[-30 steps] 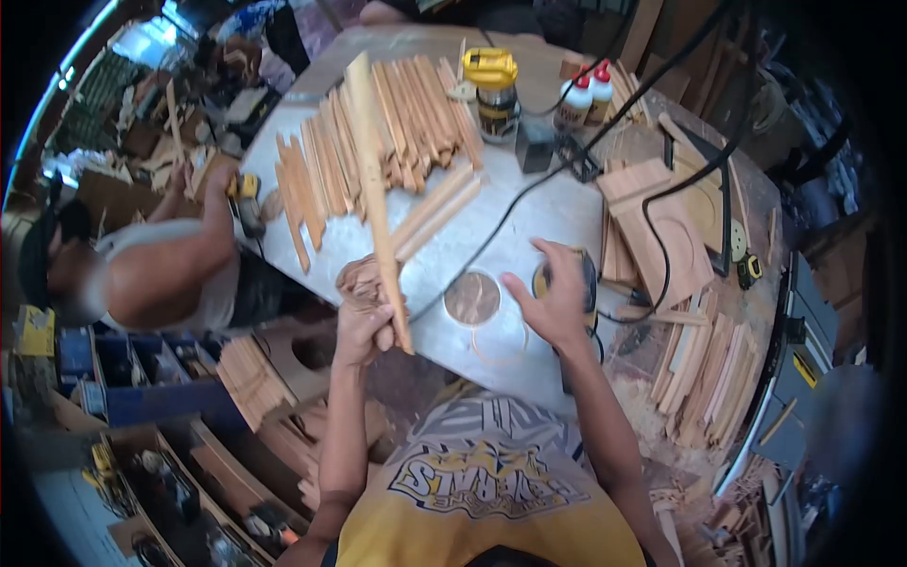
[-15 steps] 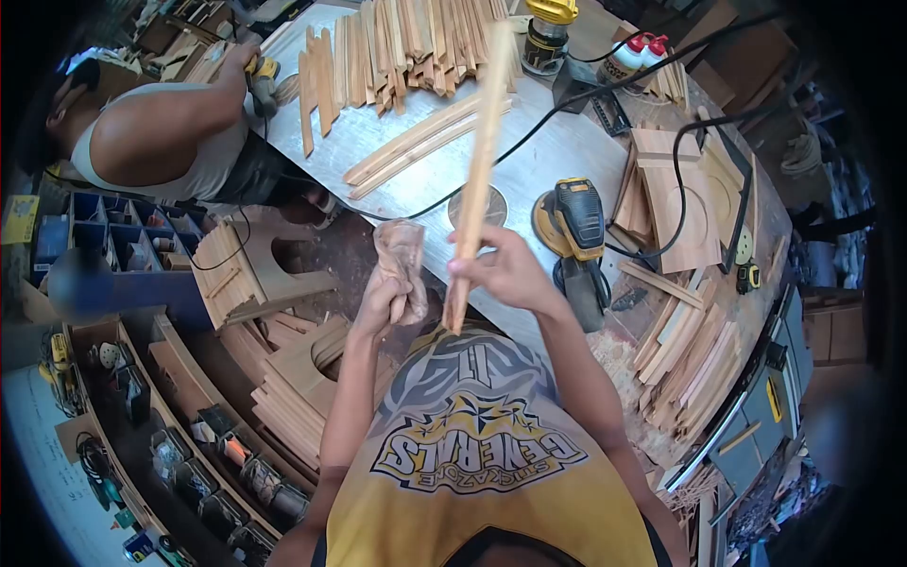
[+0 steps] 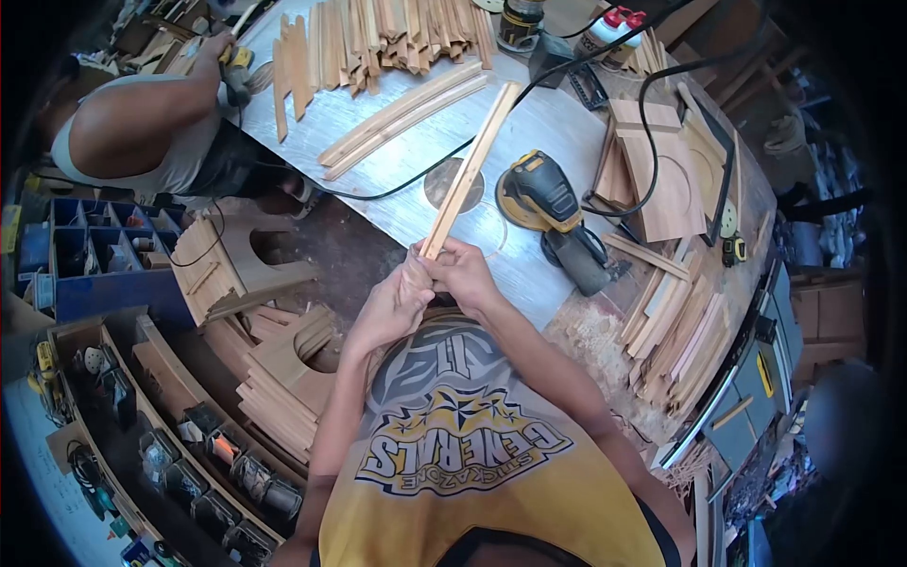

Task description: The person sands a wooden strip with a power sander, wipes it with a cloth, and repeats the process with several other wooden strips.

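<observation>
step: looks like checking a wood strip | left hand clenched round its near end | right hand grasping the same end | strip slants out over table, beside sander | next: needs a steady two-hand hold

strip: was bare pale wood, smooth and matt
tabletop: looked like grey metal with a dull sheen
sander: had a yellow-and-black plastic shell, faintly glossy
</observation>
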Demonstrator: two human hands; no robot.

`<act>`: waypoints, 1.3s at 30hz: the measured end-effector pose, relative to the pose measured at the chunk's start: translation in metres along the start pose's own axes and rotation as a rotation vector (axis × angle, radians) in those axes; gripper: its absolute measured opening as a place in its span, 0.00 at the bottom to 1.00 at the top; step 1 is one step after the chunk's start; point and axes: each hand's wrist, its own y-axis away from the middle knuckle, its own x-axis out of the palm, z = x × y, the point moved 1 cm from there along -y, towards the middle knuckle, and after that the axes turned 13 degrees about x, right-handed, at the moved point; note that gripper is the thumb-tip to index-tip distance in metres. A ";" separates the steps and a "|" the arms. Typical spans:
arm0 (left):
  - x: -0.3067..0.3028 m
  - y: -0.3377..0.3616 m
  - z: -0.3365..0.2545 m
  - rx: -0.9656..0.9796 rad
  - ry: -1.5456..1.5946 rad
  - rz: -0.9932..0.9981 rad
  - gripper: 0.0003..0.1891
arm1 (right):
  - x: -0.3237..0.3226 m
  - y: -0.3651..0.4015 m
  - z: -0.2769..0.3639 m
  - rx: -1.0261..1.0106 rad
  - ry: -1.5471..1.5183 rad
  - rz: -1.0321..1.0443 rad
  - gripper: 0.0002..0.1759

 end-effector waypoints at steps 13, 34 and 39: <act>0.046 0.032 0.080 0.078 0.604 -0.182 0.17 | -0.063 0.069 0.107 -0.961 1.343 -0.875 0.25; 0.121 0.071 0.109 -0.289 -0.025 -0.128 0.27 | -0.076 0.071 0.138 -0.448 1.729 -0.721 0.41; 0.092 0.070 0.102 -0.375 -0.142 0.032 0.25 | -0.043 0.074 0.111 -0.468 1.776 -0.656 0.40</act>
